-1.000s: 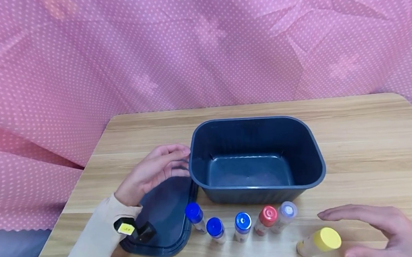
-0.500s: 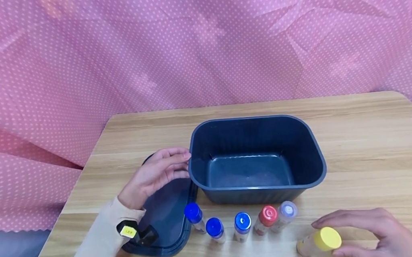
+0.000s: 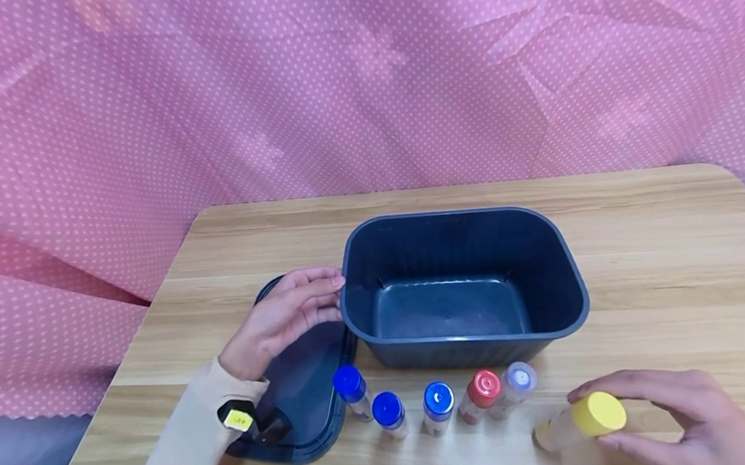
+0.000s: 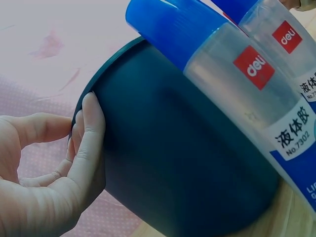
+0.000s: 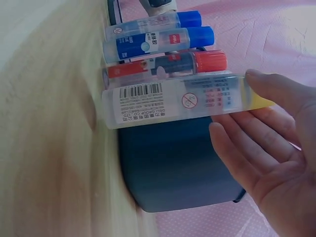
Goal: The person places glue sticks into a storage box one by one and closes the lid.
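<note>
My right hand [image 3: 695, 411] pinches the yellow cap of a clear glue bottle [image 3: 567, 427] between thumb and fingers, near the table's front right. The right wrist view shows the barcode label of this bottle [image 5: 163, 101]. My left hand [image 3: 283, 312] touches the left side of a dark blue plastic bin [image 3: 466, 340], its fingers lying against the outer wall. The bin is open at the top, with nothing visible inside. In front of it stand several more glue bottles: blue-capped ones [image 3: 439, 406], a red-capped one [image 3: 483, 391] and one with a pale translucent cap [image 3: 519, 385].
The bin's dark lid [image 3: 306, 387] lies flat on the wooden table [image 3: 663, 253], under my left forearm and wrist. A pink dotted cloth [image 3: 362, 102] hangs behind the table and at its sides.
My right hand has moved left and its thumb and fingers have closed on the yellow cap. The cap has shifted slightly right and up. The left hand remains at the bin.
</note>
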Available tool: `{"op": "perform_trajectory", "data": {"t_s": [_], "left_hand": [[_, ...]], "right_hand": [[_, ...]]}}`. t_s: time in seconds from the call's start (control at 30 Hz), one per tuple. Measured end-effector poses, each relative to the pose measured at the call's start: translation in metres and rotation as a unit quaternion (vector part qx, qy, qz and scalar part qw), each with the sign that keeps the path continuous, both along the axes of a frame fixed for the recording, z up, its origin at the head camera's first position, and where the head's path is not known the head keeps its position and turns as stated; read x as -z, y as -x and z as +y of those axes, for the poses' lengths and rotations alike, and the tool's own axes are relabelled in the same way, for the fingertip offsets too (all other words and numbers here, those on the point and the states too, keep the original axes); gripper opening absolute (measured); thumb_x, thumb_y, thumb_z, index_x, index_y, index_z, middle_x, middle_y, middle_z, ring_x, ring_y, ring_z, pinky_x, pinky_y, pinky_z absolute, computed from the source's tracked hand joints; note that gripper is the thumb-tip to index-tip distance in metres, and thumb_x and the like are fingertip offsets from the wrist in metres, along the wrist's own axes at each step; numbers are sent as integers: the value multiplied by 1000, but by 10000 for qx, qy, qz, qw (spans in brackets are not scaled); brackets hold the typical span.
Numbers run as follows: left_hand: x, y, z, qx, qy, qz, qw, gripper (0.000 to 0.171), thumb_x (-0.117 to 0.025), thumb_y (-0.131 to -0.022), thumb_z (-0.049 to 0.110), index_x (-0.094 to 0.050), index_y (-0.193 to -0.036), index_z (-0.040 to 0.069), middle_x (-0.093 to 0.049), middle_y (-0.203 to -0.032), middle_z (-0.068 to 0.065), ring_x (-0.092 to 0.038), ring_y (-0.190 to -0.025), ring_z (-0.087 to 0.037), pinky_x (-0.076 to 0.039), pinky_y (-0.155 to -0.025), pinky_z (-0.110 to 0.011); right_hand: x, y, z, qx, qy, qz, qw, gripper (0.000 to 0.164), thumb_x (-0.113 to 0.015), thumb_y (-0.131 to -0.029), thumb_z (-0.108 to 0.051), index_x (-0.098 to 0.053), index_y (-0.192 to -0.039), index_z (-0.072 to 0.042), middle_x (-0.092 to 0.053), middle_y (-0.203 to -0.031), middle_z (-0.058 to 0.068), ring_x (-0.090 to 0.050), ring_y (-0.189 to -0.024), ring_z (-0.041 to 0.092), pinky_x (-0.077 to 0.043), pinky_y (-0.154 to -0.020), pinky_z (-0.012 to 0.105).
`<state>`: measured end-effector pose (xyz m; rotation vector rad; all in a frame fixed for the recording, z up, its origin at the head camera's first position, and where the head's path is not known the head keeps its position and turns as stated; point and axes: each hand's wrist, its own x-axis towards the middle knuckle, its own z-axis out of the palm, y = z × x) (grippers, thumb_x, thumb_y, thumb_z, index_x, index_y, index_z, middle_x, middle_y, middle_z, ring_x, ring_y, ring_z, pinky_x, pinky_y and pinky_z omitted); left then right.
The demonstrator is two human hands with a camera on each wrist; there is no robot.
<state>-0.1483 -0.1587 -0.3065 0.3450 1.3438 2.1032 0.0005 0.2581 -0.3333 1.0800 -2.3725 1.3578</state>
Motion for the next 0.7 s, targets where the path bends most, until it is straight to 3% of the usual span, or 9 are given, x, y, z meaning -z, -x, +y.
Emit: {"op": "perform_trajectory", "data": {"t_s": [0.17, 0.23, 0.33, 0.43, 0.7], "left_hand": [[0, -1, 1, -87, 26, -37, 10000, 19, -48, -99, -1, -67, -98, 4, -68, -89, -6, -66, -82, -16, -57, -79, -30], [0, -1, 1, -111, 24, -54, 9999, 20, -47, -99, -1, -66, -97, 4, -68, -89, -6, -66, -82, -16, -57, -79, -30], [1, -2, -1, -135, 5, -68, 9999, 21, -46, -100, -1, -67, -97, 5, -68, -90, -6, -66, -82, -16, -57, -79, -29], [2, -3, -2, -154, 44, -39, 9999, 23, -45, -100, -2, -67, -98, 5, -68, -90, -6, -66, -82, -16, -57, -79, -29], [8, -3, -4, -136, 78, 117, 9998, 21, -46, -99, -1, -66, -98, 4, -66, -90, -6, -64, -81, -15, -57, -78, -29]], "right_hand": [[-6, -1, 2, 397, -146, 69, 9991, 59, -85, -55, 11, -68, -110, -3, -71, -104, 1, -66, -91, 5, -48, -82, 11], [-7, -1, 3, 441, 40, -9, 9990, 59, -84, -55, 14, -67, -110, 0, -70, -105, 3, -65, -91, 7, -49, -83, 11], [-7, -1, 2, 162, 741, -232, 9968, 55, -80, -59, 19, -64, -110, 8, -69, -107, 9, -65, -94, 10, -50, -84, 14], [-9, 5, 1, -546, 1587, -203, 9856, 48, -76, -64, 21, -59, -108, 20, -67, -109, 18, -65, -99, 17, -50, -89, 17], [-21, 11, -8, -1016, 2056, 159, 9732, 38, -74, -72, 18, -57, -104, 25, -67, -108, 22, -65, -102, 21, -48, -92, 19]]}}
